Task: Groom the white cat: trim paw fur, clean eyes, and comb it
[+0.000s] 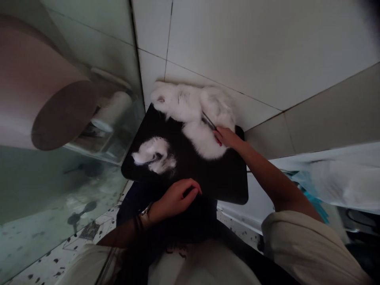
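Note:
A white, fluffy cat (181, 101) lies along the far side of a black tabletop (213, 178), against the tiled wall. My right hand (227, 137) rests by its fur, closed around a slim grey metal tool (209, 120). The tool's far end lies in the white coat; whether it is a comb or scissors does not show clearly. My left hand (178, 196) is at the near edge of the tabletop, its fingers loosely curled and the thumb apart, with nothing visible in it. A loose clump of white fur (156, 155) sits on the left part of the tabletop.
Pale wall tiles (237, 47) stand close behind the tabletop. To the left are a glass panel (97, 23), a large pinkish cylinder (62, 114) and a clear bin holding a white roll (113, 111). White and blue plastic packaging (314, 186) lies at the right.

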Available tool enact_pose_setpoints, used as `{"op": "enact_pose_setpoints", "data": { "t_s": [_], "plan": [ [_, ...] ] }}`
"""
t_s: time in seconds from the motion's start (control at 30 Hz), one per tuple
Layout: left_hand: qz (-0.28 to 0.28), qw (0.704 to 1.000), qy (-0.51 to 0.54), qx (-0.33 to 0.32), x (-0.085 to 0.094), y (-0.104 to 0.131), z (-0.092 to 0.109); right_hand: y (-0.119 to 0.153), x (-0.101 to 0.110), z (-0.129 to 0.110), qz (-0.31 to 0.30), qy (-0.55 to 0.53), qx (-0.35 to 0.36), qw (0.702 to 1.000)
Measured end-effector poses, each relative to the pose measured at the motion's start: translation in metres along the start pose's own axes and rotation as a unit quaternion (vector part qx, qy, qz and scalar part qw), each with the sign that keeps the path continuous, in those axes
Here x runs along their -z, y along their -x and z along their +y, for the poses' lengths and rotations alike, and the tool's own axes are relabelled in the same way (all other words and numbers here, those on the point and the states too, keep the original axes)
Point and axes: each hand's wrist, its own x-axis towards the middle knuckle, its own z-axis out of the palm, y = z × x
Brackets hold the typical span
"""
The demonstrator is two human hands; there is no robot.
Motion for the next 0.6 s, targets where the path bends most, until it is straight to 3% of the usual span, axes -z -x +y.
{"op": "enact_pose_setpoints", "data": {
  "t_s": [0.1,0.2,0.33,0.4,0.6],
  "plan": [
    [-0.006,1.000,-0.005,0.010,0.000,-0.003,-0.001,0.025,-0.019,0.010,-0.047,0.096,0.047,0.993],
    [-0.019,1.000,-0.008,0.005,-0.003,-0.008,0.000,0.035,-0.021,0.017,-0.050,0.169,0.057,0.983],
    [-0.039,0.999,-0.013,-0.003,-0.007,-0.010,0.003,0.021,-0.005,0.031,0.035,0.159,-0.045,0.986],
    [-0.044,0.999,-0.017,-0.002,-0.009,-0.009,0.005,0.013,-0.002,0.039,0.044,0.136,-0.076,0.987],
    [-0.033,0.999,-0.020,0.026,-0.013,-0.007,0.002,0.028,-0.026,0.045,-0.035,0.063,-0.002,0.997]
  ]
}}
